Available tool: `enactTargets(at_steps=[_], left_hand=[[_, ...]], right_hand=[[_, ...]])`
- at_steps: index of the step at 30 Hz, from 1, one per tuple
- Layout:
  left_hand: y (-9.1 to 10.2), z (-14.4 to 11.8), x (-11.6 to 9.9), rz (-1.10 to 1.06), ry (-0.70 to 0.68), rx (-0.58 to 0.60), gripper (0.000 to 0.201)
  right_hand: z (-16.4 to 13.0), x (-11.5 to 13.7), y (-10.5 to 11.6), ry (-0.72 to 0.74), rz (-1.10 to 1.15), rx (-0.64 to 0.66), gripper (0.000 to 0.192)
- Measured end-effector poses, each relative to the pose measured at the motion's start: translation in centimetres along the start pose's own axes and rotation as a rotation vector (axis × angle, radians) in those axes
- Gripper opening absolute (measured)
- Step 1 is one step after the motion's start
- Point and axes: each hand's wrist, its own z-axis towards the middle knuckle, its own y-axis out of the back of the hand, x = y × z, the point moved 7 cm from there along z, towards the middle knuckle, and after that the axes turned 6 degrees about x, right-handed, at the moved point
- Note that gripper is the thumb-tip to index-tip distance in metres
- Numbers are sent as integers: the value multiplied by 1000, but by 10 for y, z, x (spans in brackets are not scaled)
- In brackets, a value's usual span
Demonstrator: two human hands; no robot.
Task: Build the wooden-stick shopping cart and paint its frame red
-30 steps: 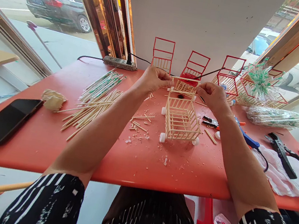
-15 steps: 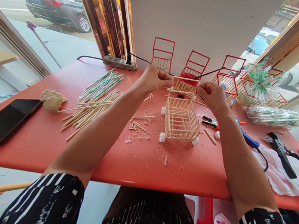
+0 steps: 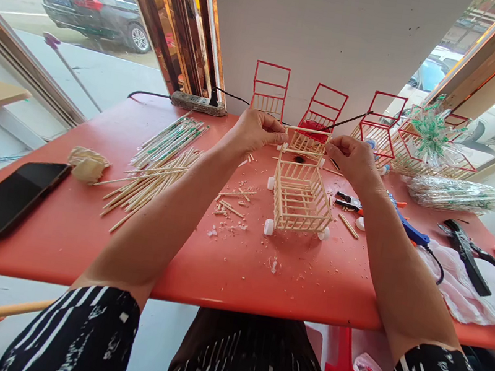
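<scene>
A small cart (image 3: pixel 302 200) built from pale wooden sticks stands on white wheels in the middle of the red table. At its far end rises a stick handle frame (image 3: pixel 307 131) with a crossbar on top. My left hand (image 3: pixel 258 132) pinches the left top corner of this frame between thumb and fingers. On the opposite corner, my right hand (image 3: pixel 350 155) has its fingertips closed in the same way. The exact contact points are partly covered by my fingers.
Loose wooden sticks (image 3: pixel 151 186) and wrapped sticks (image 3: pixel 169 143) lie at left, near a black phone (image 3: pixel 3 200). Red-framed carts (image 3: pixel 269 89) stand along the wall. Pliers (image 3: pixel 348 201), a blue glue gun (image 3: pixel 409 230) and a cloth (image 3: pixel 486 305) are at right. Stick scraps litter the table (image 3: pixel 224 276).
</scene>
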Motion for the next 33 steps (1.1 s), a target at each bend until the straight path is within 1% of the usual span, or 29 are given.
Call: enactTargets(at_steps=[5,11,20,33], left_hand=[[-1,-2,-3,-11,4,-10,17],[0,-1,0,-24,8,-19,16],[0,0,1,-9,-9,-19,17],[1,0,2,4,-18,-21,18]], right_hand=[[-1,1,0,-6,-5,-3,14],[-1,2,0,-10,-9,-15,12],[-2,2,0,-17,10,-12,14],[-3,1,1,-12,-33,-12,17]])
